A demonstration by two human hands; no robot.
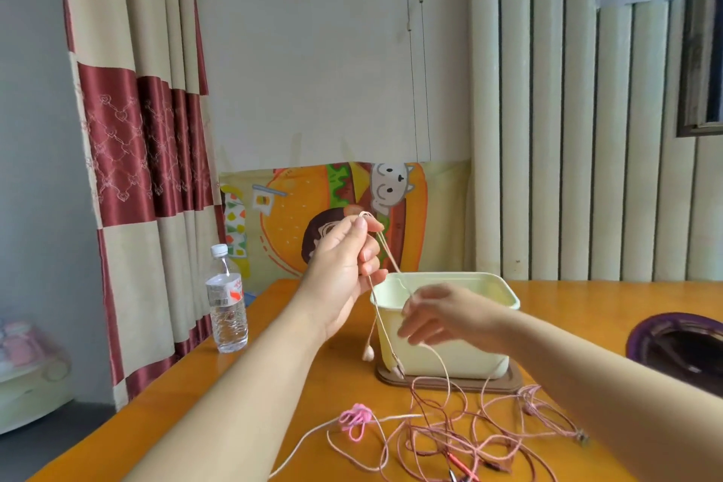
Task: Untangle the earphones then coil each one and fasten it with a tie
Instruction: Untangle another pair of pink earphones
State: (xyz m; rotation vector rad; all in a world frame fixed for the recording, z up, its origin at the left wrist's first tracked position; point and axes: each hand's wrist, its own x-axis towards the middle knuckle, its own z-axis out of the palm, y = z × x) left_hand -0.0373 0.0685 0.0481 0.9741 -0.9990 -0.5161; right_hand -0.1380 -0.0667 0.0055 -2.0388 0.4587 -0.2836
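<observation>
1. From my station I read the left hand point(344, 266) as raised above the table point(313, 383); its thumb and fingertips pinch the pale earphone cord point(385, 246) at a fold near the top, and the other fingers curl loosely.
2. The cord's long axis runs almost straight down from that pinch; two earbuds point(367, 354) dangle at the lower end, just in front of the cream tub point(504, 293).
3. The right hand point(438, 315) sits lower, to the right of the hanging strand and in front of the tub; it is blurred, so I cannot tell whether its fingers grasp the cord or only lie against it; a strand passes just beneath its fingertips.
4. From there the strand drops into the tangle of pink cords point(469, 438) on the table; the tangle lies nearer the right hand than the left.
5. My judgement is that the coming move turns on this vertical line; the right hand is closest to the slack part and would need to travel downward along the strand toward the tangle, with the left anchoring the top.
</observation>
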